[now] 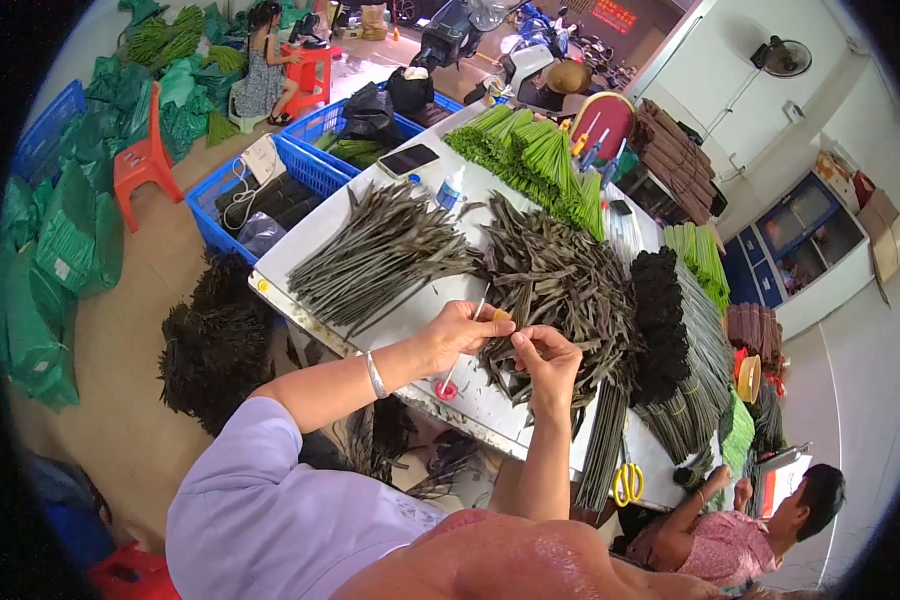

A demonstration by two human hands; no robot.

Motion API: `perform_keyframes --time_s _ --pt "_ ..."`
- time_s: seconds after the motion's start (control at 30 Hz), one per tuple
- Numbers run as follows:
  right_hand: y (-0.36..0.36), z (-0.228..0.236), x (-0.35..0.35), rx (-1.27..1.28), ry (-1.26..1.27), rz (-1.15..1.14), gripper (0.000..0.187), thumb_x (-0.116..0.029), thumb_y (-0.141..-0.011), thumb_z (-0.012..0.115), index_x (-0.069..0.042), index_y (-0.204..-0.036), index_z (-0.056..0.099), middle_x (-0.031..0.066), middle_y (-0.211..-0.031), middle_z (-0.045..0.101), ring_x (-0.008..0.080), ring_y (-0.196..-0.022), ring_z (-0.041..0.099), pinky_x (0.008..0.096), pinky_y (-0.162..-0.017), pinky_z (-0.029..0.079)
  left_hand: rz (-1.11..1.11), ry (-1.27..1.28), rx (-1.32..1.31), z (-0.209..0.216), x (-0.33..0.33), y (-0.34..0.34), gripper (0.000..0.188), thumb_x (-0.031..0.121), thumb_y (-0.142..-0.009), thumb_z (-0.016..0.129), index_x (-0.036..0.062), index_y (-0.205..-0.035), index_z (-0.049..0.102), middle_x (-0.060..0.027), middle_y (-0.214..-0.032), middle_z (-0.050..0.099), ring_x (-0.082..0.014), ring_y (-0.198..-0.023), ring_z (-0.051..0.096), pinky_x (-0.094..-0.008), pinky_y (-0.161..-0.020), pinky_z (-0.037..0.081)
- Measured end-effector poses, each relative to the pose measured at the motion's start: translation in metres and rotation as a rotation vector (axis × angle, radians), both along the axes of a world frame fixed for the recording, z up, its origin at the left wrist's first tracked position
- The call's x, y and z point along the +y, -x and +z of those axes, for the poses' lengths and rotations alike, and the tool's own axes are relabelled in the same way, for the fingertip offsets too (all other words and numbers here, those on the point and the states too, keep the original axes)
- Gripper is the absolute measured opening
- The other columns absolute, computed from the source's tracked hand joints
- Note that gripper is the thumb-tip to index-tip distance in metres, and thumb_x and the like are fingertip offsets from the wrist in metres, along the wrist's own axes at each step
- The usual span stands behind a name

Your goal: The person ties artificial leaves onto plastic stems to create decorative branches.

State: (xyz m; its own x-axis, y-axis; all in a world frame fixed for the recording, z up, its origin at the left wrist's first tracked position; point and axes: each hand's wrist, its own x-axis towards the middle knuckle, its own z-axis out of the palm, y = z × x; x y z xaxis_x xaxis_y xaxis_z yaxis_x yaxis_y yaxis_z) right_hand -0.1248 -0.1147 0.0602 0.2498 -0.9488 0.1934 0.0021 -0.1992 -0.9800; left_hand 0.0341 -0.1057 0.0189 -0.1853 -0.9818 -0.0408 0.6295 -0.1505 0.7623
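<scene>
My left hand (458, 337) is pinched on a thin pale stick (479, 303), held slanting over the table's front edge. At its fingertips shows a small tan piece (501, 315), too small to name. My right hand (547, 362) is closed, thumb and finger pressed together beside the left fingertips; whatever it holds is hidden. Beyond my hands spreads a heap of loose dark artificial leaves (560, 270). A pile of dark leaves on long stems (380, 255) lies to the left. Below the left hand, a small pinkish-red ring (446, 390) rests on the white table (305, 240).
Yellow-handled scissors (628, 484) and stem bundles (602, 445) lie front right. Black frilly bundles (657, 310), bright green stems (530, 160), a phone (408, 160) and a bottle (451, 188) share the table. Blue crates (210, 205) stand left; a co-worker (735, 530) sits right.
</scene>
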Motion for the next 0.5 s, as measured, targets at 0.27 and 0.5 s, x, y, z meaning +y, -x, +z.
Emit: perform_keyframes --time_s 0.27,0.5 --pt "0.005 -0.007 -0.008 -0.174 -0.153 0.122 0.004 -0.003 -0.08 0.065 -0.001 -0.078 0.063 0.0021 -0.067 0.06 0.0085 -0.055 0.053 0.0206 -0.049 0.041 -0.115 -0.011 0.053 0.006 0.002 -0.005 0.008 0.016 -0.08 0.07 0.0122 -0.083 0.064 0.0096 -0.062 0.052 -0.0004 -0.046 0.037 -0.0169 -0.042 0.024" --pt "0.007 -0.008 -0.021 -0.355 -0.342 0.267 0.008 -0.01 -0.085 0.058 -0.003 -0.081 0.06 -0.0001 -0.062 0.056 0.0082 -0.05 0.05 0.0212 -0.048 0.04 -0.184 -0.019 0.119 -0.004 -0.01 -0.013 0.009 0.018 -0.082 0.067 0.0103 -0.086 0.064 0.0084 -0.06 0.051 -0.0005 -0.045 0.038 -0.0162 -0.041 0.026"
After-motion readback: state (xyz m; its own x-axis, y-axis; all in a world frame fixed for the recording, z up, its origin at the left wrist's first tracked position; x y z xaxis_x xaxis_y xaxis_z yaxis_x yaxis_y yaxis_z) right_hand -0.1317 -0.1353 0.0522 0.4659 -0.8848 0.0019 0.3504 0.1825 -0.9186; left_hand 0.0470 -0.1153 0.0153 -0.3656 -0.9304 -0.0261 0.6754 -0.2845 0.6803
